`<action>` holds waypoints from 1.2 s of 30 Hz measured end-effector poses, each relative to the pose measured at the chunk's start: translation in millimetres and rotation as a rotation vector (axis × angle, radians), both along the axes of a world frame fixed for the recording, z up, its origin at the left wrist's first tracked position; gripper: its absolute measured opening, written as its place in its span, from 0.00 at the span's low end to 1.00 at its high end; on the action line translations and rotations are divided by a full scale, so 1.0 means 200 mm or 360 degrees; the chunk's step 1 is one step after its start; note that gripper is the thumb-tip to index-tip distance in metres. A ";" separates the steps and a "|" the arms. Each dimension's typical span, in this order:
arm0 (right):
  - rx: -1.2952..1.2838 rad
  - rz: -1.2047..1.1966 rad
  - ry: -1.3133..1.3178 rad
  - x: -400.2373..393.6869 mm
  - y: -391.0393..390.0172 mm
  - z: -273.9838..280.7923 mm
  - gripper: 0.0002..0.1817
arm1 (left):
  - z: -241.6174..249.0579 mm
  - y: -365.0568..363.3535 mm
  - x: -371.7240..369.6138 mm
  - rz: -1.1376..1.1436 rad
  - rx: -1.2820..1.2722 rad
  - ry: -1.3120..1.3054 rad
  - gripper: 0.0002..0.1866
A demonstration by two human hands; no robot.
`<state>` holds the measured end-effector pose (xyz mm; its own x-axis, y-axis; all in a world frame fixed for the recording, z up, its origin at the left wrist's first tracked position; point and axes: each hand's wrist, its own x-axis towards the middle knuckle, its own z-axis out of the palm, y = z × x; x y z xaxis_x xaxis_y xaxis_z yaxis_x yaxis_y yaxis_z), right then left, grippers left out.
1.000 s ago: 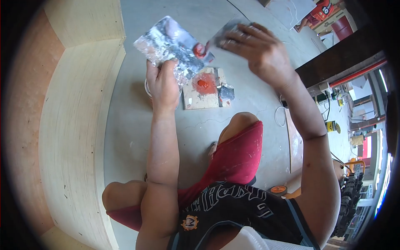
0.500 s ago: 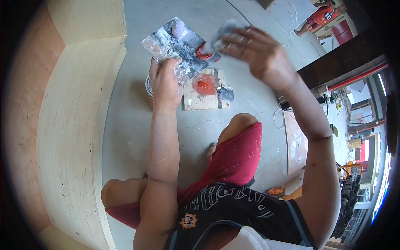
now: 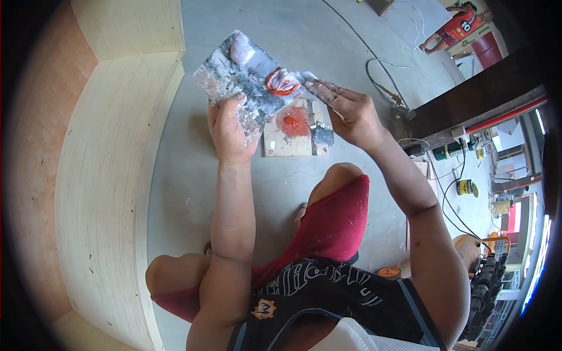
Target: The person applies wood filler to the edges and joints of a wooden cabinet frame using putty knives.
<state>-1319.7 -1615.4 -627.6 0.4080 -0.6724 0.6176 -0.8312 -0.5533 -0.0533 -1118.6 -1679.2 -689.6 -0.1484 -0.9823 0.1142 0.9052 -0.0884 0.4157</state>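
Note:
My left hand (image 3: 230, 131) is closed on a flat, smeared mixing board (image 3: 220, 73), held tilted above the floor. On it sit a pale lilac lump of paste (image 3: 242, 49) and, near its right edge, a white paste mound ringed with red (image 3: 283, 83). My right hand (image 3: 348, 108) grips a flat putty knife (image 3: 305, 79), fingers stretched along it, its blade at the board's right edge beside the red-and-white paste. Its handle, if any, is hidden by the fingers. Beneath, a wooden board (image 3: 284, 143) with a red paste blob (image 3: 291, 121) lies on the floor.
A curved plywood panel (image 3: 117, 146) rises along my left. Cables and a hose (image 3: 374, 55) cross the floor at right near a dark beam (image 3: 468, 93). A person in a red shirt (image 3: 462, 24) is at the far upper right. A yellow-labelled can (image 3: 464, 187) stands right.
My right hand has come down and left, bringing the putty knife to the board's edge. The red-and-white paste now looks spread into a wider mound.

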 end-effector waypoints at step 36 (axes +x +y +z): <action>0.0073 0.0038 0.0165 -0.03 -0.13 0.09 0.23 | 0.12 -0.03 0.13 -0.0119 -0.0159 -0.0046 0.21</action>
